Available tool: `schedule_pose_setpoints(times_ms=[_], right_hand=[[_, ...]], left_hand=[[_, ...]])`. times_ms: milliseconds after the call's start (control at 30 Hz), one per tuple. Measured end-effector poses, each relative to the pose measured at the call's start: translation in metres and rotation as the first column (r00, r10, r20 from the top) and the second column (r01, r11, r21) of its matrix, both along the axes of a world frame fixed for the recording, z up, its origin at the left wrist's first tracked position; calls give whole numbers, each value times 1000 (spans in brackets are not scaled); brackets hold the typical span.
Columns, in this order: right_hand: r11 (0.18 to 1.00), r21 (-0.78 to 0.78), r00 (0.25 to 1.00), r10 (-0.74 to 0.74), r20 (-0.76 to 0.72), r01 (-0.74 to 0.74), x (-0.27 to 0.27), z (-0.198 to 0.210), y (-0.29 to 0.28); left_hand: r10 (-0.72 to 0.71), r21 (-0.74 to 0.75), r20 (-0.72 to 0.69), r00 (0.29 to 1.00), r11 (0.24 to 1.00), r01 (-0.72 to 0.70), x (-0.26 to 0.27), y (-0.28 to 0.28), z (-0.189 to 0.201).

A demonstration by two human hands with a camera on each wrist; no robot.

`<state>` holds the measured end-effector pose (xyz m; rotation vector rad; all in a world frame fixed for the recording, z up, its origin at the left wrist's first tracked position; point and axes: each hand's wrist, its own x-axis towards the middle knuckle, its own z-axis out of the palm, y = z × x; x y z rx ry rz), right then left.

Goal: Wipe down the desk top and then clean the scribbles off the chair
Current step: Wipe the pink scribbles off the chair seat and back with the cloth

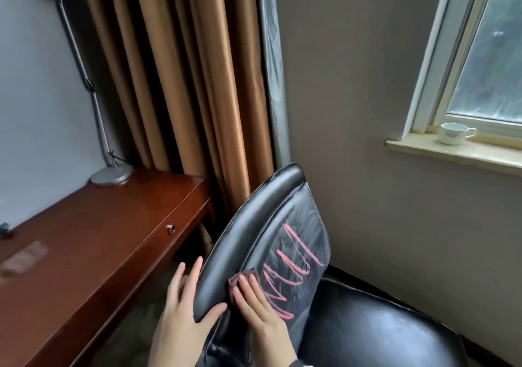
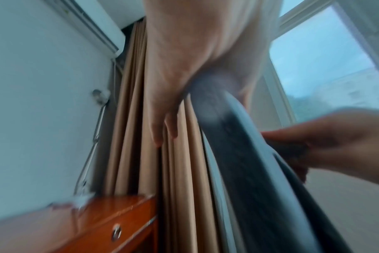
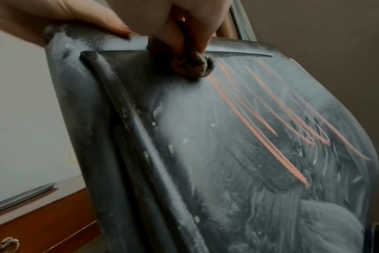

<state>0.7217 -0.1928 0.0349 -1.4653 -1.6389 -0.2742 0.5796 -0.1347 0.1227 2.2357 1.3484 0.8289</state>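
Observation:
A black leather chair's backrest (image 1: pixel 299 211) carries pink scribbles (image 1: pixel 288 270) amid whitish wipe smears. My left hand (image 1: pixel 187 296) grips the padded side edge, thumb on the front and fingers behind. My right hand (image 1: pixel 254 301) presses a bunched brown cloth (image 1: pixel 248 272) against the backrest just left of the scribbles. In the right wrist view the cloth (image 3: pixel 193 66) is pinched between the fingers at the top seam, beside the scribbles (image 3: pixel 260 116). The left wrist view shows the chair edge (image 2: pixel 238 154) in the crook of my left hand (image 2: pixel 184 68).
The reddish wooden desk (image 1: pixel 99 239) runs along the left with a lamp base (image 1: pixel 111 174) at its far end. Brown curtains (image 1: pixel 197 84) hang behind the chair. A white cup (image 1: pixel 453 133) stands on the window sill. The chair seat (image 1: pixel 381 332) lies lower right.

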Motion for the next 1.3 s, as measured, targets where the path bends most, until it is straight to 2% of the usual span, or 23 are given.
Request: schedule_pose_setpoints(times_ms=[67,100,300,433,500,567,633,767,833,933,1033,1133,1233,1300], right_hand=[[998,-11,998,-58,-27,57,-6,0,-2],[998,-29,997,-65,-44,64,-9,-1,-5],[988,-10,987,155,-31,-155,-20,-16,-33],[949,-14,947,316,63,-316,-2,-22,-39],[931,2,930,366,31,-366,9,-5,-38],[923,34,922,384,-49,-382,13,16,-34],[915,47,914,402,-53,-400,8,26,-28],[901,57,901,424,88,-430,-15,-11,-28],[908,86,908,398,126,-410,-14,-23,-26],[936,54,919,330,214,-348,-7,-17,-21],[916,44,892,375,250,-398,0,-14,-20],[882,116,872,417,255,-456,4,-16,-16],[874,182,862,374,342,-452,2,-38,-23],[828,230,823,394,410,-511,1,-64,-30]], left_hand=[[134,-39,56,989,990,-132,2,-15,-3],[149,-71,62,987,987,-144,4,-19,-2],[109,-238,138,984,968,-73,0,-18,8],[119,-228,159,980,970,-81,2,-24,12],[110,-211,158,981,975,-75,2,-27,12],[109,-205,223,969,977,-63,0,-34,10],[133,-251,319,938,967,-51,-3,-45,6],[156,-291,455,877,956,-19,-10,-64,-14],[153,-270,472,868,962,-23,-10,-65,-20],[119,-255,447,886,967,-1,-13,-63,-24],[91,-226,430,898,974,9,-20,-68,-34],[54,-132,460,886,991,8,-22,-67,-40],[64,-25,462,885,998,-59,-21,-63,-51],[56,61,486,872,993,-98,-20,-57,-57]])
